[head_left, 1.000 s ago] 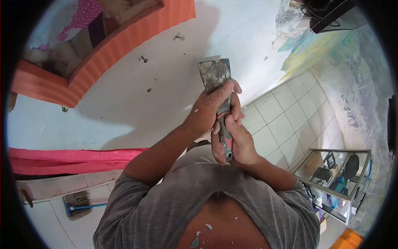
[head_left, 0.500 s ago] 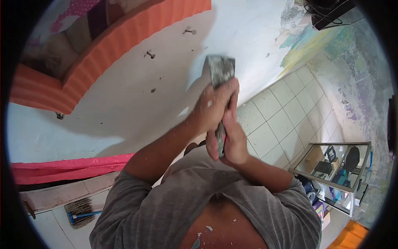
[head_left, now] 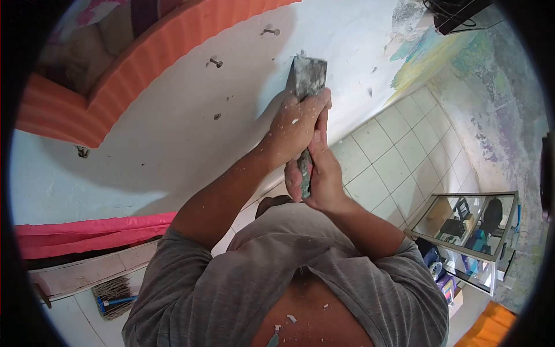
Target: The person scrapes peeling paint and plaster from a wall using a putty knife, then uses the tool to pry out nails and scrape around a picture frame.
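Note:
I hold a paint scraper (head_left: 311,72) in both hands in front of my chest. Its broad, paint-smeared metal blade points away from me, and its upper edge meets the white wall (head_left: 243,87), where a little paint is crumbling. My left hand (head_left: 296,124) is wrapped round the tool just below the blade. Lower down, my right hand (head_left: 324,173) grips the handle (head_left: 306,173), whose end shows between the fingers. Pale paint flakes dot my left hand and forearm.
Two screws (head_left: 216,62) stick out of the wall beside an orange wavy-edged frame (head_left: 167,52). On the right stands a glass display case (head_left: 462,248) with items inside. Pink cloth (head_left: 92,231) and a broom head (head_left: 113,295) are at lower left. The floor (head_left: 376,156) is tiled.
Both hands and the scraper have moved up and slightly left, bringing the blade further along the wall. Paint bits now show at its edge. The grip is the same.

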### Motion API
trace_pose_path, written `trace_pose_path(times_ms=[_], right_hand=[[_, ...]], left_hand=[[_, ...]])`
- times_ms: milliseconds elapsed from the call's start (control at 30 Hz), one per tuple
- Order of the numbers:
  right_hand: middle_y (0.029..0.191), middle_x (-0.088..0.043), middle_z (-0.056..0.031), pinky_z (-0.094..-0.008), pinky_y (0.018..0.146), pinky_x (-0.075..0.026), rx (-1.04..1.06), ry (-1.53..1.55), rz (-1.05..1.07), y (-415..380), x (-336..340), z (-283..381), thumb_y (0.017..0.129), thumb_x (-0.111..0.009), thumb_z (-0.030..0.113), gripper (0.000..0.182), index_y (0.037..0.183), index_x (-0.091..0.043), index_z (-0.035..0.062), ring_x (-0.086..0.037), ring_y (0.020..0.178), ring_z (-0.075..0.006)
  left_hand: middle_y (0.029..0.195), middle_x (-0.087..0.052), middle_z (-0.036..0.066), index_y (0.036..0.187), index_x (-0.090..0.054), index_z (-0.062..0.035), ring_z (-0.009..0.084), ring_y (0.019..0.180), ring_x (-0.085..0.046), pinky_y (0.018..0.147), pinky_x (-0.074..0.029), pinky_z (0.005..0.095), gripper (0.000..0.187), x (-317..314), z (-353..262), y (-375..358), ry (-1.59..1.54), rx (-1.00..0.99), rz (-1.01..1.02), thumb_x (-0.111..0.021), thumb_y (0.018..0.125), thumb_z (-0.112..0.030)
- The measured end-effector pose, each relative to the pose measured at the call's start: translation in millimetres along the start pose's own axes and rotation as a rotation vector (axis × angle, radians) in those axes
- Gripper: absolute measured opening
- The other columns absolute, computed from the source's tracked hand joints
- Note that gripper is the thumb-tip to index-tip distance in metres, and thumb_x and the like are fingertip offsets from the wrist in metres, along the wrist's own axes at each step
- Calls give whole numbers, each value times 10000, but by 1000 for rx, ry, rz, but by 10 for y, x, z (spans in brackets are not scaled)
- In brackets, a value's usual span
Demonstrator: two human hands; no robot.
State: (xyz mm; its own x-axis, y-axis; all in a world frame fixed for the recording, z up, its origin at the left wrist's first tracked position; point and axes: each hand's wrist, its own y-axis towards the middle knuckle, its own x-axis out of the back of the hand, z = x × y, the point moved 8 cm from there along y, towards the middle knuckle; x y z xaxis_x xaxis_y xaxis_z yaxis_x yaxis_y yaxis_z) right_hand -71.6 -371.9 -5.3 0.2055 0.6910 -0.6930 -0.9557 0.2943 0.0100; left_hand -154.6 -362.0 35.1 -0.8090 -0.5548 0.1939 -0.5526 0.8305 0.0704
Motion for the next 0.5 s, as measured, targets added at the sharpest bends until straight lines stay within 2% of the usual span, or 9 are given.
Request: trace_pose_path(times_ms=[33, 100, 167, 233, 333, 367, 433, 467, 500], right_hand=[[570, -501, -89, -281, 327, -408, 18, -22, -14, -50, -13, -43, 1079, -281, 457, 662, 1559, 165, 370, -440, 343, -176], [569, -497, -88, -281, 321, -403, 47, -47, -16, -1, -7, -26, 1079, -285, 451, 659, 1562, 155, 367, -441, 344, -177], [574, -502, -90, -275, 318, -400, 107, -66, 30, 84, 17, 55, 1080, -290, 439, 655, 1561, 150, 376, -441, 344, -177], [579, -515, -96, -271, 318, -398, 42, 4, -4, 86, 39, 82, 1081, -288, 430, 658, 1559, 160, 376, -444, 345, -175], [611, -526, -96, -278, 355, -402, 73, -67, 47, 1, -23, 116, 1064, -345, 486, 811, 1529, 284, 271, -475, 405, -177], [611, -526, -96, -278, 355, -402, 75, -70, 52, -18, -35, 123, 1064, -345, 486, 811, 1529, 284, 271, -475, 405, -177], [613, -536, -98, -275, 353, -400, 53, -149, -60, 3, 36, 125, 1063, -349, 494, 698, 1593, -17, 185, -484, 406, -184], [609, -536, -100, -276, 354, -398, 59, -102, -41, 62, 20, 184, 1062, -348, 496, 553, 1462, -223, 135, -485, 406, -186], [604, -536, -102, -277, 355, -395, 63, -57, -24, 138, -1, 294, 1061, -347, 499, 501, 1330, -430, 85, -487, 406, -187]], left_hand=[[614, -557, 78, 887, -571, -19, 182, 556, -525, 572, -450, 343, 329, -13, 18, -28, 1, 0, 0, -467, 998, -311], [591, -569, 61, 716, -559, -38, 143, 557, -563, 573, -468, 292, 445, 9, 96, -75, -126, 149, -42, -500, 999, -376], [591, -569, 60, 716, -557, -38, 144, 556, -563, 572, -468, 293, 442, 34, -49, 53, -85, 88, -35, -496, 1000, -370], [592, -570, 60, 715, -555, -37, 145, 556, -563, 571, -467, 294, 439, 21, -136, 82, -50, 27, -29, -492, 1001, -364], [592, -570, 57, 720, -558, -39, 151, 552, -560, 573, -468, 295, 433, -34, -145, 41, -75, 0, -9, -490, 1000, -363], [593, -571, 63, 717, -563, -38, 159, 552, -562, 577, -472, 300, 447, -50, -27, 6, -132, 85, -18, -486, 1001, -375], [594, -573, 68, 715, -569, -37, 166, 553, -563, 581, -476, 304, 461, -17, -67, 43, -183, 162, -30, -483, 1001, -388], [593, -573, 77, 703, -566, -35, 172, 553, -568, 582, -481, 311, 480, 9, -246, 119, -57, 29, -24, -477, 1002, -400], [593, -573, 85, 692, -563, -33, 178, 552, -572, 582, -485, 317, 498, 12, -475, 184, 66, -104, -16, -471, 1002, -412]])
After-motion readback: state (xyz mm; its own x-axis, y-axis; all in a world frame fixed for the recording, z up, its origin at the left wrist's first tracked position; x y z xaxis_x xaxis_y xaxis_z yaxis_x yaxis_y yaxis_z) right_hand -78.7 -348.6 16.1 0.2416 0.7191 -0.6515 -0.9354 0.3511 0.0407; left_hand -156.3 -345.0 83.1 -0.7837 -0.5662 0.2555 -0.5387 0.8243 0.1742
